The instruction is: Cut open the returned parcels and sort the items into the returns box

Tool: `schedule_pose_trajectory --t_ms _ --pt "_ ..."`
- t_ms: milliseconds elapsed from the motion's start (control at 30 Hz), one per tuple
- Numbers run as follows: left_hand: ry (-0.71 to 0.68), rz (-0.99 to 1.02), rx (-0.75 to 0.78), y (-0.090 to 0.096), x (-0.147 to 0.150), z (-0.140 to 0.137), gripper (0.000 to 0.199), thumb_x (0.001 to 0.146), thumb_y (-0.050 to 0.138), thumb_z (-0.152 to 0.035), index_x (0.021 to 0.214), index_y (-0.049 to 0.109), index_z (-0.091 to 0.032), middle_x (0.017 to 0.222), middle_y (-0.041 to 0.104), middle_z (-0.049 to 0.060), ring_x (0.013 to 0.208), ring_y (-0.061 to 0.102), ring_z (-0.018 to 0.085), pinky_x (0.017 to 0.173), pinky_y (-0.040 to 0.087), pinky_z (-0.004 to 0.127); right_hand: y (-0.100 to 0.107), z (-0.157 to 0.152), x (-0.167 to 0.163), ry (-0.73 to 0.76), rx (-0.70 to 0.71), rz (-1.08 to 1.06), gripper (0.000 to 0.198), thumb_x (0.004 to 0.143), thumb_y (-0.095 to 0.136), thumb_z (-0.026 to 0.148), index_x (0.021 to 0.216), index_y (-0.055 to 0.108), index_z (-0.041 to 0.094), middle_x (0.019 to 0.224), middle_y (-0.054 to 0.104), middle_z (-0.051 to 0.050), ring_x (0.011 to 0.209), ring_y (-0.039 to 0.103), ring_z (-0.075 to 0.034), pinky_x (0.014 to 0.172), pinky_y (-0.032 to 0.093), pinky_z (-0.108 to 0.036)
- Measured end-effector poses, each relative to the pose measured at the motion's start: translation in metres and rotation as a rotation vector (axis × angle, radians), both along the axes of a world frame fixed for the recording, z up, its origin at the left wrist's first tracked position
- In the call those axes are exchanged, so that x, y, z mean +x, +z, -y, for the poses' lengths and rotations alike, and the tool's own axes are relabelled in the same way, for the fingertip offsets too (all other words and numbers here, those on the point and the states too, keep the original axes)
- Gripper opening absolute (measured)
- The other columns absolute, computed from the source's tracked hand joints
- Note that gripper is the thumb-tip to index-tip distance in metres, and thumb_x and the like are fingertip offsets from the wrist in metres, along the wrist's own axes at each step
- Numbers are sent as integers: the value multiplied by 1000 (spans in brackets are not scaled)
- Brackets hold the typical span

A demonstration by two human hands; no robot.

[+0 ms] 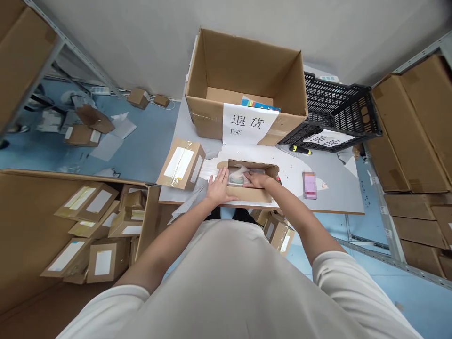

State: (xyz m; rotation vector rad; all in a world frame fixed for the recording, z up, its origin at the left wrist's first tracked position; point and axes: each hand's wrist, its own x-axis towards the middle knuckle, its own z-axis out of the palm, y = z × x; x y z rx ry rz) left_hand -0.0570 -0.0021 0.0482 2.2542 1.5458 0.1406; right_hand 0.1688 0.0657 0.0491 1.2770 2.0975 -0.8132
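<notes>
A small open cardboard box [252, 194] stands at the table's front edge, right in front of me. Inside it lies an item in clear plastic wrapping [236, 178]; its kind is hard to make out. My left hand [219, 188] rests on the box's left end, fingers stretched and thumb spread along the near side. Reaching in over the right side, my right hand [257, 180] has its fingers closed at the plastic wrapping, partly hidden by the box. To the left sits a taped carton with white labels [181, 164].
Behind stands a large open carton [208, 120] with a paper sign; beside it, a black plastic crate [339, 106]. A phone [310, 185] and a black-and-yellow cutter [300, 150] lie to the right. At lower left, a big carton [28, 207] holds several parcels. Shelves flank both sides.
</notes>
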Motion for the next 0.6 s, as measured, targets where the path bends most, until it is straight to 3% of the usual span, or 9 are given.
schedule_pose_trajectory --t_ms 133,333,433,600 --pt "-9 -13 -21 1 0 -2 118 61 64 -73 150 13 -13 155 15 20 143 18 34 113 21 49 6 -2 -9 205 84 -13 61 92 40 51 144 36 20 127 59 -18 111 60 -32 95 41 -43" --pt "61 -67 -90 10 7 -4 118 63 62 -72 150 11 -12 156 13 17 144 14 31 114 17 48 27 -13 2 211 369 -6 53 95 24 18 148 20 22 132 53 -19 108 60 -30 88 45 -44" --pt "76 -98 -117 14 10 -6 119 63 61 -73 151 9 -11 157 11 17 145 12 31 115 16 47 31 -19 4 216 348 2 54 91 32 12 144 26 20 131 52 -20 109 60 -31 87 45 -44" --pt "104 -126 -136 20 15 -7 122 60 63 -73 151 8 -13 157 10 17 145 10 33 114 14 52 45 -27 1 197 315 -6 46 83 49 11 128 43 19 111 66 -16 100 64 -30 83 45 -39"
